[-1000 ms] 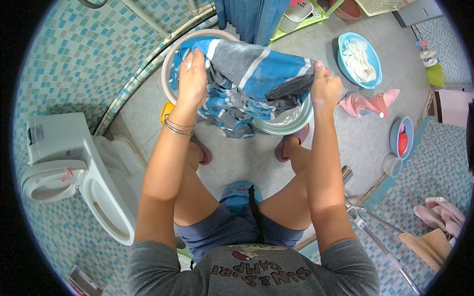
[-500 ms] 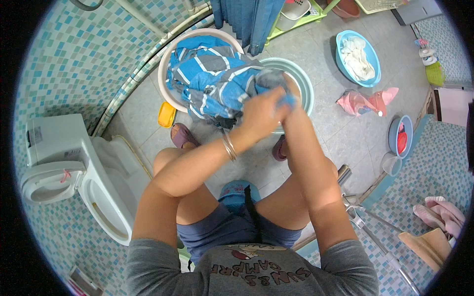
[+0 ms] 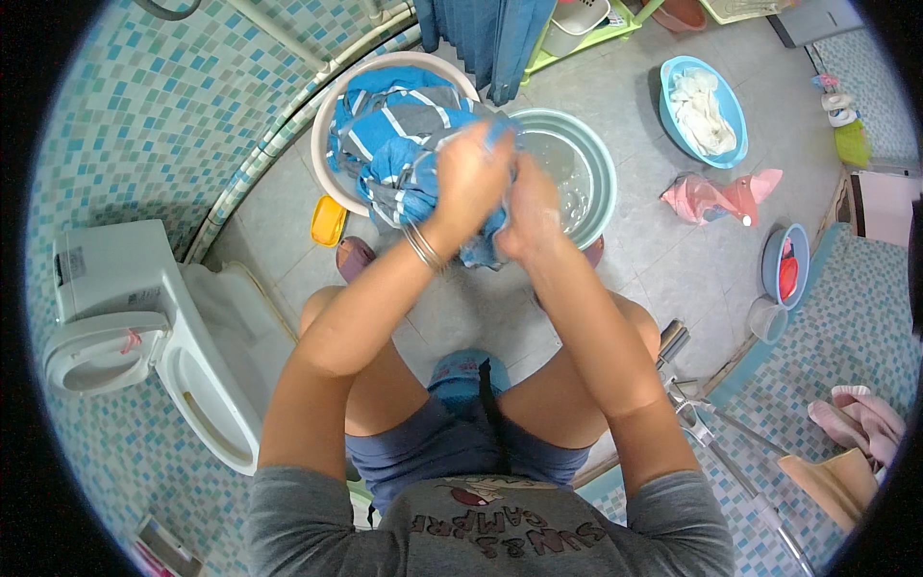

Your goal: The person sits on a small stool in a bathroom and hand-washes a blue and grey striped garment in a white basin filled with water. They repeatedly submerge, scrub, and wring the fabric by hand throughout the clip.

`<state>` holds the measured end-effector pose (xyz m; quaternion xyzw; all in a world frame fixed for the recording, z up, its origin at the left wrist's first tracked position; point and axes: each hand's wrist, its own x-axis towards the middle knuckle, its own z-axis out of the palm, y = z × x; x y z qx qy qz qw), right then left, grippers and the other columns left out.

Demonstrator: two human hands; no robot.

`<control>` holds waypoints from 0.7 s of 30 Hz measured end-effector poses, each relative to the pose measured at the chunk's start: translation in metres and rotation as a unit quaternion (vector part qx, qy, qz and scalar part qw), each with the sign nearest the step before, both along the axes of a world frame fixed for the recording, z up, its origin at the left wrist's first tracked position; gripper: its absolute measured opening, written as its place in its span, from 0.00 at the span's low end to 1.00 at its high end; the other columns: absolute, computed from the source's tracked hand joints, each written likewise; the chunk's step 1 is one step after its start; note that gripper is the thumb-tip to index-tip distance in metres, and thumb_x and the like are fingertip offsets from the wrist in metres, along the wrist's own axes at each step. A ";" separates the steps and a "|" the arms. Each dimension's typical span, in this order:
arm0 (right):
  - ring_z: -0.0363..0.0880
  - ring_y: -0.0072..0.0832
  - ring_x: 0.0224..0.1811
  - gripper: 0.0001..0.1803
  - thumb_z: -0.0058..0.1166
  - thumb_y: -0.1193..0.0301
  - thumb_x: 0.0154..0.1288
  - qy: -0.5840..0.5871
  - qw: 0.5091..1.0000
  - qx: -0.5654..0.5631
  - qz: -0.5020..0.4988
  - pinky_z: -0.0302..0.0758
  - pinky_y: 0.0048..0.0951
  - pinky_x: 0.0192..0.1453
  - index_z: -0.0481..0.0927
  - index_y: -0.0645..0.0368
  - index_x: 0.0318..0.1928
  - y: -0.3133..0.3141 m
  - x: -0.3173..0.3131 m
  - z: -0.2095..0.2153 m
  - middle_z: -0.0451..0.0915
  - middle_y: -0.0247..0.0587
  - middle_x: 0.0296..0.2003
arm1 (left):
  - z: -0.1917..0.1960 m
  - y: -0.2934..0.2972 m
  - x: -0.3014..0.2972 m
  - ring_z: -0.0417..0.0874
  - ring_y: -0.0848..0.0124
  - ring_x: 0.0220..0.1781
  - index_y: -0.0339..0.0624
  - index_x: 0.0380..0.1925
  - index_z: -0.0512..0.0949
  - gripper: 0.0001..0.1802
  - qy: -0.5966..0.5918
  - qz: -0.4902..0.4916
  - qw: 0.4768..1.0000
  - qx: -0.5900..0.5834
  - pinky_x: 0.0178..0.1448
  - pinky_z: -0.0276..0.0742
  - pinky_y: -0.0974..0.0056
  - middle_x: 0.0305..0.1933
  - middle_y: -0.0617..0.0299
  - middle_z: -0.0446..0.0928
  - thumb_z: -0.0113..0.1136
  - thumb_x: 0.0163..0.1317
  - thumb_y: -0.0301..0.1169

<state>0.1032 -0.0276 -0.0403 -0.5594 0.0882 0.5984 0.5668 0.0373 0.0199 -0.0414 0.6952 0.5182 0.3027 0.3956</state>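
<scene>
A large blue, grey and white striped cloth (image 3: 389,120) is heaped in the pale pink basin (image 3: 320,149), and part of it hangs over the near right side. My left hand (image 3: 469,183), with bangles at the wrist, is closed round a bunched part of this cloth. Close beside it, my right hand (image 3: 532,207) is closed on the same cloth; both hands are blurred and hide much of what they grip. They are between the pink basin and a pale green basin (image 3: 606,178) with bubbly water in it.
A yellow container (image 3: 328,221) lies near my left foot. To the right are a blue basin (image 3: 734,111) with white cloth, a pink bag-like item (image 3: 711,197) and a smaller blue basin (image 3: 772,264). A toilet (image 3: 197,385) stands left; a metal pole (image 3: 740,481) leans right.
Both hands have moved left with the bunched cloth, from over the green basin toward the pink one. The water in the green basin now shows.
</scene>
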 end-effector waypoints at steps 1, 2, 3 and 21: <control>0.74 0.31 0.43 0.17 0.45 0.59 0.65 0.046 0.996 0.073 -0.002 0.72 0.37 0.46 0.76 0.61 0.39 -0.001 -0.005 0.000 0.77 0.42 0.36 | -0.002 0.002 -0.002 0.78 0.49 0.25 0.39 0.25 0.77 0.14 -0.017 0.005 1.000 -0.017 0.29 0.73 0.51 0.22 0.46 0.76 0.55 0.58 0.40; 0.74 0.31 0.43 0.17 0.44 0.58 0.66 0.086 0.992 0.086 -0.018 0.72 0.37 0.45 0.76 0.61 0.38 -0.003 -0.003 -0.005 0.77 0.42 0.36 | -0.004 0.003 -0.004 0.78 0.48 0.25 0.39 0.26 0.78 0.15 -0.033 0.010 0.999 -0.033 0.30 0.73 0.51 0.22 0.45 0.76 0.55 0.58 0.41; 0.74 0.30 0.43 0.17 0.44 0.58 0.66 0.125 0.986 0.101 -0.034 0.72 0.36 0.45 0.75 0.60 0.38 -0.004 0.005 -0.014 0.77 0.42 0.36 | 0.003 -0.010 0.000 0.79 0.49 0.26 0.36 0.29 0.79 0.15 -0.015 -0.001 0.999 0.032 0.29 0.72 0.53 0.23 0.43 0.76 0.56 0.58 0.39; 0.79 0.49 0.45 0.41 0.64 0.53 0.50 -0.617 0.650 0.115 0.429 0.74 0.36 0.51 0.67 0.77 0.52 -0.019 0.080 0.023 0.76 0.63 0.43 | 0.043 0.047 -0.039 0.71 0.78 0.33 0.31 0.35 0.77 0.19 -0.336 0.039 0.922 -0.191 0.41 0.70 0.70 0.30 0.66 0.77 0.46 0.69 0.39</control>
